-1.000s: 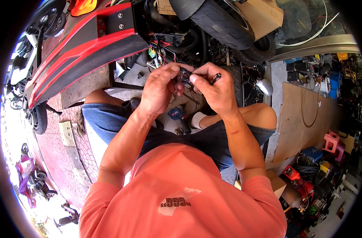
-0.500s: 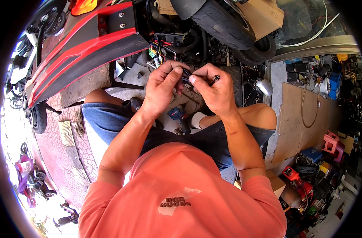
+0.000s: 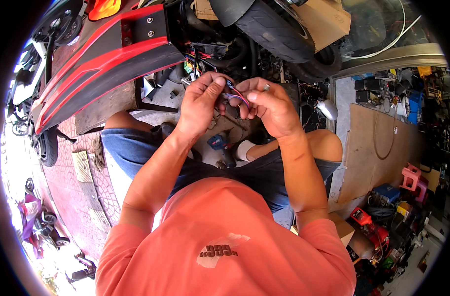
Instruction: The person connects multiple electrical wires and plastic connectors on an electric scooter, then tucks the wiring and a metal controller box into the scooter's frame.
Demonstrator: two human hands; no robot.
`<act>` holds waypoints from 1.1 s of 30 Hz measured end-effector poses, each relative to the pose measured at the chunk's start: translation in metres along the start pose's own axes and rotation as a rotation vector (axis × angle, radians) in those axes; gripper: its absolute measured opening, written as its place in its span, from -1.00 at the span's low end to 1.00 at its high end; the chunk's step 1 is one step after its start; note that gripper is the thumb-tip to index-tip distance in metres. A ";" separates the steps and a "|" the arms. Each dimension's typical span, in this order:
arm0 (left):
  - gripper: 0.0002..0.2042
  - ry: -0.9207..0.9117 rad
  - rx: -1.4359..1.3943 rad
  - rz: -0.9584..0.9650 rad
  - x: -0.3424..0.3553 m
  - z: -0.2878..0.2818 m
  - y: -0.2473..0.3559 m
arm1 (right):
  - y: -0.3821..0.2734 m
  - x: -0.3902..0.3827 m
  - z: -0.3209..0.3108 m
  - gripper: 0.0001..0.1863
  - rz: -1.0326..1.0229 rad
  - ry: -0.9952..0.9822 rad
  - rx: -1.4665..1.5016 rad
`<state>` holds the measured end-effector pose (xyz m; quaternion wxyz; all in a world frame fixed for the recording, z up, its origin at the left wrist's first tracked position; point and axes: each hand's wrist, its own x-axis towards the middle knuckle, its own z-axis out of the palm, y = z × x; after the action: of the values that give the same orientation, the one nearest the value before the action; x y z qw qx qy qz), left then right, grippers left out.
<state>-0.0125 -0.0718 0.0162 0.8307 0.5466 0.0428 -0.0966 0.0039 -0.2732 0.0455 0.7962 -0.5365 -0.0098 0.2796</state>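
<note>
Between my hands is a short bundle of thin red, blue and dark wires [image 3: 239, 95] with a small dark connector piece, partly hidden by fingers. My left hand [image 3: 202, 98] pinches its upper-left end between thumb and fingers. My right hand [image 3: 270, 108] has thumb and fingers closed on the wires at the right, with a small pale piece [image 3: 267, 88] showing near the index finger; I cannot make out what it is. Just beyond lie loose coloured wires [image 3: 199, 57] among dark scooter parts. A blue-and-black power drill [image 3: 221, 147] rests on the floor below my hands, between my legs.
A red-and-black body panel [image 3: 101, 74] lies on a worn bench [image 3: 106, 103] at upper left. A large tyre [image 3: 274, 34] and cardboard [image 3: 326, 22] are above. At right are a cardboard sheet [image 3: 378, 148], pink stool [image 3: 411, 175] and cluttered parts; scooters stand at far left.
My right hand has shifted right and turned, exposing red and blue wires between my fingers. My left hand has risen slightly. The black piece by my right index finger is no longer visible.
</note>
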 end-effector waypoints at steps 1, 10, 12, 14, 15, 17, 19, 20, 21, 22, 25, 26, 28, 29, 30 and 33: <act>-0.77 0.031 -0.026 -0.011 0.000 -0.002 0.000 | -0.002 0.000 -0.001 -0.72 -0.010 -0.013 0.039; -0.76 0.033 -0.078 -0.091 0.004 -0.005 0.013 | -0.003 -0.001 -0.003 -0.72 -0.184 -0.043 -0.115; -0.76 0.013 -0.124 -0.131 0.006 -0.007 0.014 | -0.005 -0.006 0.008 -0.76 -0.362 0.005 -0.345; -0.77 -0.010 -0.195 -0.186 0.009 -0.009 0.012 | -0.002 -0.001 0.008 -0.82 -0.647 -0.002 -0.638; -0.77 -0.023 -0.226 -0.201 0.010 -0.010 0.011 | -0.003 -0.001 0.010 -0.83 -0.661 0.003 -0.692; -0.78 -0.053 -0.290 -0.232 0.014 -0.011 0.008 | -0.006 -0.004 0.015 -0.85 -0.688 0.017 -0.803; -0.78 -0.037 -0.276 -0.248 0.016 -0.008 0.008 | -0.007 -0.002 0.011 -0.85 -0.708 0.037 -0.935; -0.79 -0.031 -0.263 -0.247 0.016 -0.007 0.006 | -0.008 -0.005 0.010 -0.85 -0.672 0.060 -0.977; -0.79 -0.025 -0.250 -0.246 0.017 -0.005 0.006 | -0.009 -0.008 0.010 -0.86 -0.635 0.082 -1.019; -0.80 -0.010 -0.259 -0.245 0.017 -0.003 0.005 | -0.004 -0.009 0.013 -0.86 -0.579 0.156 -0.870; -0.80 -0.003 -0.259 -0.221 0.020 0.001 0.000 | -0.007 -0.009 0.016 -0.88 -0.567 0.120 -0.837; -0.81 0.046 -0.296 -0.216 0.023 0.005 -0.004 | -0.008 -0.009 0.016 -0.88 -0.638 0.068 -0.871; -0.82 0.027 -0.280 -0.172 0.029 0.008 -0.013 | -0.009 -0.009 0.014 -0.86 -0.759 -0.033 -0.908; -0.82 0.017 -0.271 -0.150 0.032 0.010 -0.015 | -0.010 -0.009 0.014 -0.86 -0.809 -0.082 -0.912; -0.84 0.007 -0.206 -0.137 0.032 0.012 -0.017 | -0.008 -0.008 0.015 -0.86 -0.835 -0.127 -0.891; -0.87 0.044 -0.074 -0.076 0.036 0.024 -0.028 | 0.002 -0.013 0.030 -0.86 -0.622 -0.152 -0.585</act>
<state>0.0161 -0.1088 -0.0059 0.8449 0.5155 0.0852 -0.1145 -0.0176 -0.2530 0.0602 0.6540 -0.6890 -0.3084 0.0503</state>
